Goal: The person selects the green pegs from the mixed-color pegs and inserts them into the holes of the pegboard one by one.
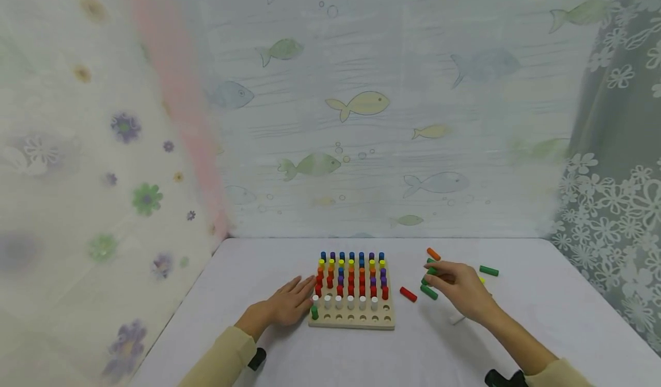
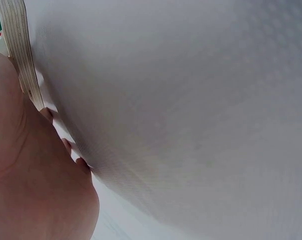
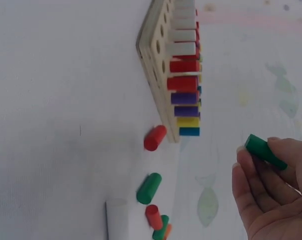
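A wooden pegboard point(image 1: 356, 325) stands on the table, filled with rows of blue, yellow, red, purple and white pegs. One green peg point(image 1: 314, 313) occupies the left hole of the front row, whose other holes are bare. Against the board's left edge rests my left hand point(image 1: 290, 304), fingers extended; the left wrist view shows its palm beside the layered wooden edge point(image 2: 20, 45). To the right of the board, my right hand point(image 1: 462, 289) pinches a green peg point(image 3: 261, 150) between thumb and fingertips, raised over loose pegs.
Right of the board lie a red peg point(image 1: 408, 294), a green peg point(image 1: 428, 291), an orange peg point(image 1: 433, 254) and another green peg point(image 1: 489, 270). A white peg point(image 1: 457, 320) lies below my right hand, and a yellow one is partly hidden behind it.
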The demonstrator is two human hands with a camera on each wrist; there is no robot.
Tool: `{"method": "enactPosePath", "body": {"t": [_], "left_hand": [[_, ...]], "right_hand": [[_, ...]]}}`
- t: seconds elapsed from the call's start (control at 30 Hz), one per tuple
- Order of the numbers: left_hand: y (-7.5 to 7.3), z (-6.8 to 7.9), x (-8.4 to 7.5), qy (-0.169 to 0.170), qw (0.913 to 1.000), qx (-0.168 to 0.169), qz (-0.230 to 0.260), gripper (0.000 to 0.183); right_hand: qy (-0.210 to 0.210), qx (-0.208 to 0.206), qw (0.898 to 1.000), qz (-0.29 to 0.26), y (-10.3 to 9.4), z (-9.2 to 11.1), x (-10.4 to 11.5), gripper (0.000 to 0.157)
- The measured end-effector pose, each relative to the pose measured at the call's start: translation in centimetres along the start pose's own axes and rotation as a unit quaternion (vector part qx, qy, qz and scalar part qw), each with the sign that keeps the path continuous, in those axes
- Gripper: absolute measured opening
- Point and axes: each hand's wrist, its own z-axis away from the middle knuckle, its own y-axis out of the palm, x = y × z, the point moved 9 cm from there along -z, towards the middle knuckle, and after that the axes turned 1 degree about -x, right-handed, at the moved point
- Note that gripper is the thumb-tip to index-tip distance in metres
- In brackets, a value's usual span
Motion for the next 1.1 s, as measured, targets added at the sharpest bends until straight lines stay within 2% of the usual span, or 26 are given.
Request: {"method": "enactPosePath", "body": {"t": [0.37, 0.73, 1.1], "left_hand": [[-0.1, -0.1, 0.0, -0.001, 1.0, 0.001, -0.002, 0.063], [0.1, -0.1, 0.2, -0.007, 1.0, 0.003, 0.0, 0.064], [0.0, 0.1, 0.0, -0.005, 1.0, 0.008, 0.002, 0.064]], "right_hand": [[0.009, 0.005, 1.0, -0.005, 2.2, -0.8, 0.8, 0.019], [0.003, 0.01, 1.0, -0.013, 3.9, -1.2, 1.7, 0.019], [-0.001, 0.037, 0.999, -0.037, 5.7, -1.5, 2.4, 0.019]]}}
